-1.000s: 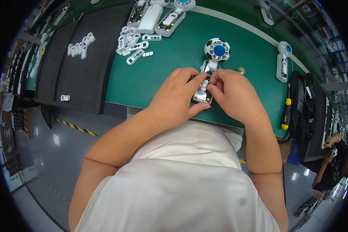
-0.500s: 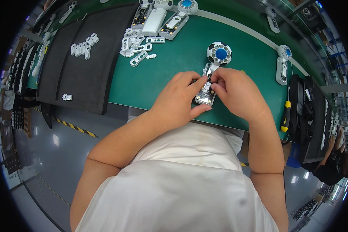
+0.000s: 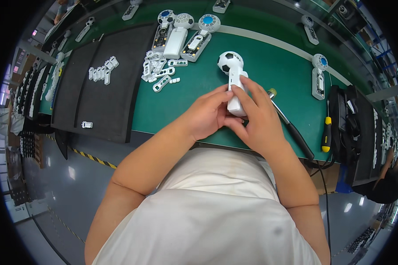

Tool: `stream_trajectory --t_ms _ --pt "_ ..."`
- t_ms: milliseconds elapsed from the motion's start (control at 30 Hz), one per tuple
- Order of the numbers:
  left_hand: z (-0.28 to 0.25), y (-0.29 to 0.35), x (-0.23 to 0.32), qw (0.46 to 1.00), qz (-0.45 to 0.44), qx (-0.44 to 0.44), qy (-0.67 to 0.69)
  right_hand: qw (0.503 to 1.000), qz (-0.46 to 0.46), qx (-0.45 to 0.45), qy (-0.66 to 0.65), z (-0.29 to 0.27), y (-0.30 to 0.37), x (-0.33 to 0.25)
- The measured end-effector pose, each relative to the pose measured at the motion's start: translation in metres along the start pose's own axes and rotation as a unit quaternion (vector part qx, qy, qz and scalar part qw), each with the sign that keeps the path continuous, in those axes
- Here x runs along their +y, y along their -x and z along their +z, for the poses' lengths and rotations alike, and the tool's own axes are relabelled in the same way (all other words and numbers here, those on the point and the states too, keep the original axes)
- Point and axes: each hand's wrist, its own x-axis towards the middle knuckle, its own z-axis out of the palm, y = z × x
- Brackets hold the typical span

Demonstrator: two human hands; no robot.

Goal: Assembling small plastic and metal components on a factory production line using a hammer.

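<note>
Fan with a ball-patterned head (image 3: 235,98), up between two hands, right by the front edge of the worktop (image 3: 274,57)! White back facing up, head pointing away from the wearer, handle end toward the body. Left hand (image 3: 208,115) has it gripped along the left side; right hand (image 3: 262,120) closes on it from the right, fingers over the handle. Whether the fan rests on the green surface, the hands hide it.

Room now. A wide bare green stretch runs beyond the ball head to the pale strip at the back. On the left, another gap separates the hands from a pile of white plastic parts (image 3: 158,66), with three fans (image 3: 176,42) standing close together just behind it. Further left, a black tray (image 3: 70,106) pokes out past the worktop's front edge, carrying a cluster of small white pieces (image 3: 102,72) and one lone piece near its front rim.

Tighter on the right! A hammer (image 3: 300,141) slants close beside the right hand, its black grip reaching the front edge. Beyond it, a yellow-and-black screwdriver (image 3: 326,132) lies beside a dark bundle (image 3: 350,110), and a single fan (image 3: 318,83) sits farther back.
</note>
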Motion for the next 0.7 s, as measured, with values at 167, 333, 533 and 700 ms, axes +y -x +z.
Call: stream_trajectory --t_ms 167,333,533,700 --pt "-0.008 0.005 0.001 0.968 0.032 0.061 -0.242 0.999 0.016 -0.040 0.025 -0.001 -0.006 0.005" --pt "-0.026 0.040 0.046 0.709 0.124 0.188 -0.669 0.993 0.118 -0.012 -0.003 -0.016 0.003 0.008" --pt "-0.102 0.084 0.150 0.416 0.139 0.380 -0.815 0.975 0.193 -0.065 -0.093 -0.013 0.015 -0.002" --pt "-0.190 0.121 0.191 0.324 0.022 0.450 -0.832 0.958 0.234 -0.097 -0.136 -0.005 0.021 -0.002"
